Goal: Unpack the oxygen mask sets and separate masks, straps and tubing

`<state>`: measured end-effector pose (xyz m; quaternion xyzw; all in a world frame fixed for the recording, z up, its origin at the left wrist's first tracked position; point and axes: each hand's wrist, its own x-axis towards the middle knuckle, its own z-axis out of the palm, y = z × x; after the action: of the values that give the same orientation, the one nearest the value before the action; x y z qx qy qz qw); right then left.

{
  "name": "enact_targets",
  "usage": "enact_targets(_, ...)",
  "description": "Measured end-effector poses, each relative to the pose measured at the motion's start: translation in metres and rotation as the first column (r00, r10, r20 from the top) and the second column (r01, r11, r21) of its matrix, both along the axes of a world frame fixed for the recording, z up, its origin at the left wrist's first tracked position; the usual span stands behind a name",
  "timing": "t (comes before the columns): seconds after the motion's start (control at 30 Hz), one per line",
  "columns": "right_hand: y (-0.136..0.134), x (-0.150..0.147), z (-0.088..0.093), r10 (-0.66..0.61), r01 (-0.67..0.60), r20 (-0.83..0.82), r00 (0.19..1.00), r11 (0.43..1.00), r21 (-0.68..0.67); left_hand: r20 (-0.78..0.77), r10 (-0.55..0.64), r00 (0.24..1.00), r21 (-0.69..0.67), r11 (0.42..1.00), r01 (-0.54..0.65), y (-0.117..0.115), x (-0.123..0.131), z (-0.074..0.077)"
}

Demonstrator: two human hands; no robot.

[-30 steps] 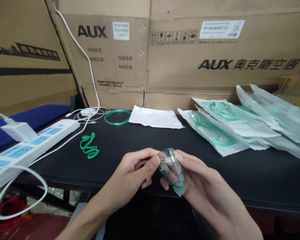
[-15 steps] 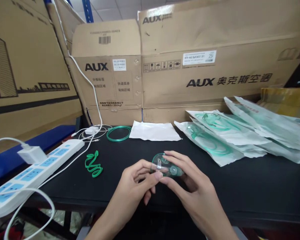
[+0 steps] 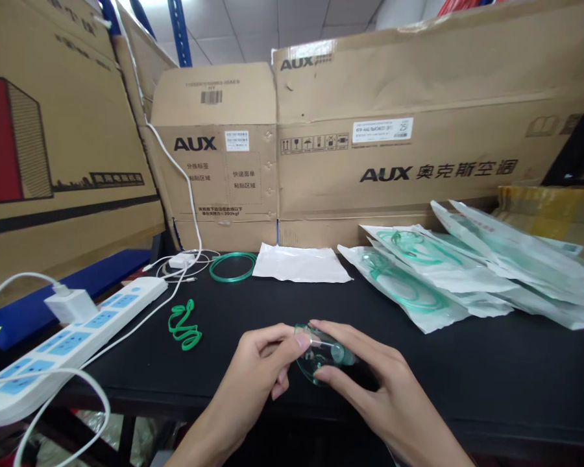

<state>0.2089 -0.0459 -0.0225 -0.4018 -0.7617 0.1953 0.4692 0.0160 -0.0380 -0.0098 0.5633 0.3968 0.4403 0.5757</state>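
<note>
A clear green oxygen mask (image 3: 322, 352) is between my two hands, just above the near part of the black table. My left hand (image 3: 267, 360) pinches its left rim, thumb on top and fingers curled beneath. From the right, my right hand (image 3: 365, 363) grips the mask's body, fingers along the far side and thumb on the near side. On the table to the left lies a crumpled green elastic strap (image 3: 185, 326). Farther back rests a coil of green tubing (image 3: 232, 266), touching or close to a flat white pouch (image 3: 302, 263).
Several sealed pouches (image 3: 413, 285) with green tubing inside are piled at the right. A white power strip (image 3: 78, 344) with a plugged-in adapter (image 3: 71, 303) and loose white cables runs along the left. Large cardboard panels (image 3: 394, 152) wall off the back and left side.
The mask has been turned in my hands and sits slightly lower in view. My left thumb has shifted up its rim, and my right thumb now presses its near side. The camera has tilted up a little.
</note>
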Motion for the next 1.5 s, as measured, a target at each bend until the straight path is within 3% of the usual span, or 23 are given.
enact_targets(0.13, -0.001, 0.002, 0.002, 0.027, -0.036, -0.075, 0.997, 0.991, -0.126, -0.013, 0.039, 0.999, 0.087, 0.996, -0.038, -0.002, 0.001, -0.004)
enact_targets(0.23, -0.002, 0.006, 0.003, 0.062, -0.1, -0.166, 0.984, 0.969, -0.225, 0.005, 0.169, 0.986, 0.275, 0.947, -0.164, -0.003, 0.002, -0.009)
enact_targets(0.3, -0.004, 0.008, 0.005, 0.106, -0.159, -0.216, 0.971, 0.956, -0.246, -0.009, 0.249, 0.968, 0.453, 0.864, -0.218, -0.004, 0.005, -0.012)
enact_targets(0.43, -0.005, 0.01, 0.008, 0.183, -0.241, -0.245, 0.952, 0.942, -0.232, -0.065, 0.326, 0.943, 0.725, 0.665, -0.18, -0.005, 0.011, -0.016)
enact_targets(0.6, -0.006, 0.01, 0.012, 0.252, -0.287, -0.179, 0.951, 0.934, -0.211, -0.012, 0.447, 0.894, 0.846, 0.481, -0.229, -0.007, 0.011, -0.012)
enact_targets(0.77, -0.008, 0.011, 0.009, 0.237, -0.249, -0.082, 0.968, 0.941, -0.227, 0.009, 0.528, 0.849, 0.96, 0.234, -0.156, -0.011, 0.006, -0.004)
enact_targets(0.93, -0.012, 0.014, 0.002, 0.17, -0.166, -0.001, 0.986, 0.963, -0.214, 0.032, 0.602, 0.798, 0.983, 0.127, -0.135, -0.013, 0.002, -0.001)
enact_targets(1.03, -0.015, 0.013, -0.002, 0.136, -0.132, 0.033, 0.99, 0.984, -0.12, 0.045, 0.653, 0.756, 0.993, 0.053, -0.105, -0.012, -0.002, -0.001)
enact_targets(1.17, -0.017, -0.002, -0.006, 0.058, -0.069, 0.069, 0.996, 0.982, 0.173, 0.019, 0.669, 0.743, 0.999, 0.02, -0.044, -0.01, -0.005, -0.005)
enact_targets(1.3, -0.019, -0.018, -0.008, -0.101, 0.056, 0.086, 0.991, 0.907, 0.418, 0.029, 0.667, 0.744, 0.998, 0.027, -0.063, -0.008, -0.007, -0.01)
enact_targets(1.43, -0.023, -0.021, -0.011, -0.2, 0.104, 0.118, 0.973, 0.831, 0.546, 0.009, 0.669, 0.743, 0.993, 0.084, -0.088, -0.008, -0.008, -0.013)
enact_targets(1.5, -0.024, -0.02, -0.012, -0.223, 0.117, 0.128, 0.966, 0.824, 0.555, -0.006, 0.664, 0.747, 0.984, 0.137, -0.114, -0.009, -0.007, -0.012)
